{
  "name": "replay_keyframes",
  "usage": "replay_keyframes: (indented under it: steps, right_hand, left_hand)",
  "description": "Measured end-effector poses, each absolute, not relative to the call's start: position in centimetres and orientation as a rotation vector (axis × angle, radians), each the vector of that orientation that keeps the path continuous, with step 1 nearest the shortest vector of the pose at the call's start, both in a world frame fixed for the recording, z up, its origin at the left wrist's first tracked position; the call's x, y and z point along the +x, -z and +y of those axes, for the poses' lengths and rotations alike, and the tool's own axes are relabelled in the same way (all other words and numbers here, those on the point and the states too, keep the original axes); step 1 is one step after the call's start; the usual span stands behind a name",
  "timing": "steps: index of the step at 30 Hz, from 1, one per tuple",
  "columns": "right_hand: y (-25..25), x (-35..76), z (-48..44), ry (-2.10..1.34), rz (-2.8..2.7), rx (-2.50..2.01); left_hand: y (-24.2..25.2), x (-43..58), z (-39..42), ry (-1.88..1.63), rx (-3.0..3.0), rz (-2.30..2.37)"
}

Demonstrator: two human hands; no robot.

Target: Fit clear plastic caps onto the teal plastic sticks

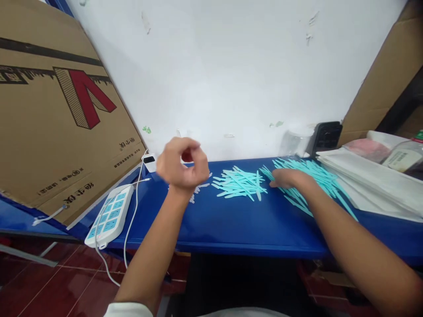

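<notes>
My left hand (183, 163) is raised over the left part of the blue table, its fingers curled round with the thumb. A small whitish tip (179, 132) shows just above it; whether the hand holds it I cannot tell. Behind and below that hand lie small pale pieces (197, 190), partly hidden. In the middle is a loose heap of turquoise sticks (239, 182). At the left edge of a larger heap of long turquoise sticks (325, 176), my right hand (284, 178) has its fingers closed on turquoise sticks (266, 172), whose ends stick out to the left.
A white power strip (110, 215) with cables lies at the table's left, beside a large cardboard box (66, 114). A small white device (150, 163) stands by the wall. At right are a clear jar (297, 140), a black object (326, 136) and stacked white sheets (373, 180).
</notes>
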State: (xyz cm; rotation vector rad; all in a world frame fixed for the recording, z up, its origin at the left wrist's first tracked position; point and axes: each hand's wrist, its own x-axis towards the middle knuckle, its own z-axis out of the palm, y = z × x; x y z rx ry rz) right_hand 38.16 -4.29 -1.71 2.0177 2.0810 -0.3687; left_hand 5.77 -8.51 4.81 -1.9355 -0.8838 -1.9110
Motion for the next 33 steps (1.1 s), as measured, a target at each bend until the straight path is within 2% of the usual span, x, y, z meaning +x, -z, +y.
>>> replay_keyframes:
  steps: [2, 5, 10, 13, 15, 19, 25, 33]
  right_hand:
    - [1.7, 37.5, -4.4, 0.363, 2.093, 2.015]
    - [1.8, 37.3, -4.2, 0.334, 2.124, 2.009]
    - [2.2, 38.8, -2.9, 0.184, 2.288, 2.12]
    - [2.1, 39.1, -2.6, 0.437, 2.456, 2.195]
    - [1.8, 38.6, -2.8, 0.638, 2.606, 2.175]
    - [1.3, 36.9, -3.6, 0.791, 2.906, 2.06]
    - [1.0, 35.6, -4.5, 1.335, 2.921, 1.941]
    - [0.8, 35.2, -5.1, 1.428, 2.887, 1.9]
  left_hand:
    - [-4.1, 5.3, -6.1, 1.802, -1.894, -0.933]
    - [-1.9, 3.4, -2.4, 1.576, -2.02, -1.252]
    - [2.0, 0.2, 0.8, 0.973, -2.438, -1.712]
    - [2.7, 0.2, 1.0, 0.741, -2.592, -1.774]
    - [2.7, 0.7, 0.9, 0.656, -2.712, -1.743]
    - [2.8, 0.8, 1.0, 0.518, -2.819, -1.797]
    - [3.3, -0.7, 1.5, 0.417, -2.808, -1.948]
    - [3.6, 0.1, 1.4, 0.315, -2.846, -2.048]
